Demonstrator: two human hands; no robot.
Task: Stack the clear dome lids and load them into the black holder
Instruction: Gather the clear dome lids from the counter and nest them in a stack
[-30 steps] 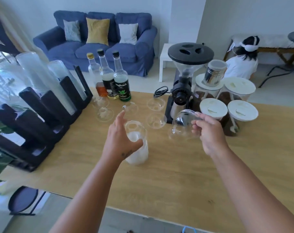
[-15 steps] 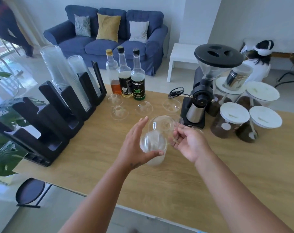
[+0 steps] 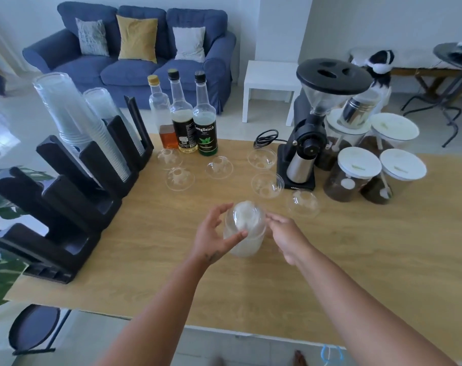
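Left hand (image 3: 214,235) grips upright lid stack (image 3: 245,228); right hand (image 3: 286,235) relaxed, fingers touching its rim. Nearest loose lid (image 3: 303,204) forward-right, closer to right hand.

A blue three-seat fabric sofa (image 3: 134,72) stood against the white wall (image 3: 277,19), carrying a grey cushion (image 3: 92,37), a mustard-yellow cushion (image 3: 137,38) and a white cushion (image 3: 189,43). Beside it sat a small white square side table (image 3: 272,75) on the pale floor (image 3: 235,125) (daylight washed everything). A light wooden tabletop (image 3: 356,260) filled the foreground.
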